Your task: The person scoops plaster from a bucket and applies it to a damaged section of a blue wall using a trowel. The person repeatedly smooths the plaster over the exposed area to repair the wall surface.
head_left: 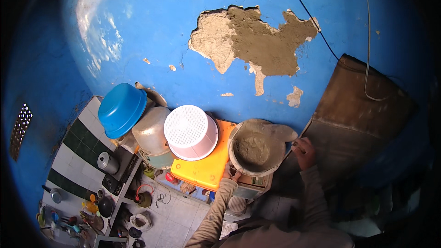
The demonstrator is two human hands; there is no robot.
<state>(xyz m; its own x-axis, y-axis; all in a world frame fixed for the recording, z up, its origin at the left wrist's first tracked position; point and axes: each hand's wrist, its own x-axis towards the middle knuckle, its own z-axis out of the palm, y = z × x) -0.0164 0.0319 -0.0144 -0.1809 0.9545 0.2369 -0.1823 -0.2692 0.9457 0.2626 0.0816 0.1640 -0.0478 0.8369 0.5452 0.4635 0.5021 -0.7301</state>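
A mortar-smeared tub [236, 161] holds wet grey mortar [253, 150] and stands at the right end of the things along the wall. My left hand [231, 173] grips the near left rim of the tub, fingers closed at its edge. Just right of the tub, my right hand [304, 153] is closed near a mortar-coated piece [287, 133] projecting at the tub's far right; what its fingers hold is hidden. On the blue wall ahead, a broken patch shows fresh brown-grey mortar [271, 48] on its right and bare pale plaster [213, 36] on its left.
Left of the tub are an orange plastic piece [197, 174], an upturned white perforated basket [186, 131] and a blue basin [121, 110]. A brown board [353, 105] leans on the wall at right, below hanging cables. Pots and utensils crowd the lower left counter.
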